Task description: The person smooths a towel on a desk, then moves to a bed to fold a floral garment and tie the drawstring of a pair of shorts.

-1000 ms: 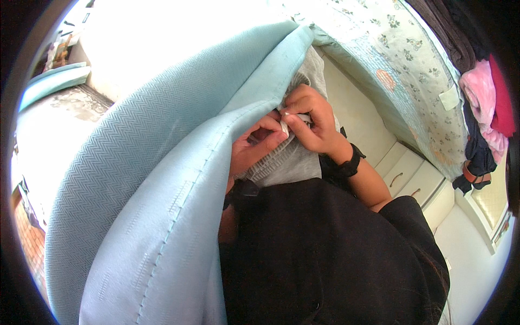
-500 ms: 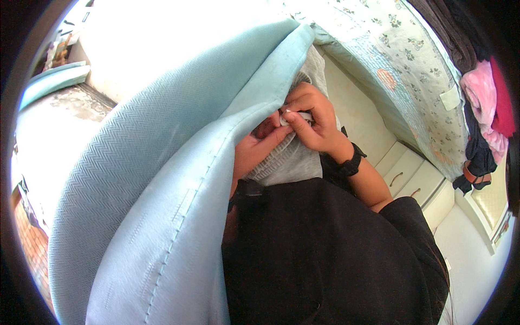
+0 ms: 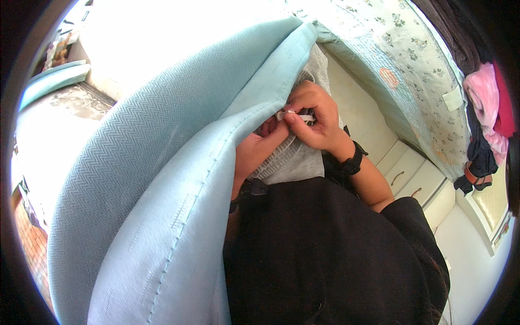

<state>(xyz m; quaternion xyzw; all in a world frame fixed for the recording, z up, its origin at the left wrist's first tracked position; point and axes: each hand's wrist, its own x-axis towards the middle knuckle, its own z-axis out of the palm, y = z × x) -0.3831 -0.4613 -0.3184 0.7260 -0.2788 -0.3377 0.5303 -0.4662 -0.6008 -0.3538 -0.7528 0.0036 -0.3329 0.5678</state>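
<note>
A light blue curtain-like cloth (image 3: 195, 162) with a herringbone face and a stitched satin hem hangs in front of me and partly covers my left arm. Beyond its edge my two hands meet. My right hand (image 3: 319, 119) pinches a small white piece (image 3: 281, 115) between thumb and fingers, and a narrow white strip (image 3: 306, 118) shows beside the thumb. My left hand (image 3: 257, 151) is closed, its thumb and fingertips at the same white piece; its other fingers are partly hidden. Under both hands lies grey fabric with ribbed edging (image 3: 276, 162).
To the right stand white drawers (image 3: 409, 173) with small handles. A patterned quilted cover (image 3: 401, 59) drapes at the upper right, beside hanging pink clothing (image 3: 482, 92) and dark clothing. Another light blue cloth (image 3: 54, 81) lies at the far left.
The white piece now shows more plainly between my fingertips, and the strip stands out beside my right thumb. My left thumb has drawn slightly lower; the blue cloth hardly moves.
</note>
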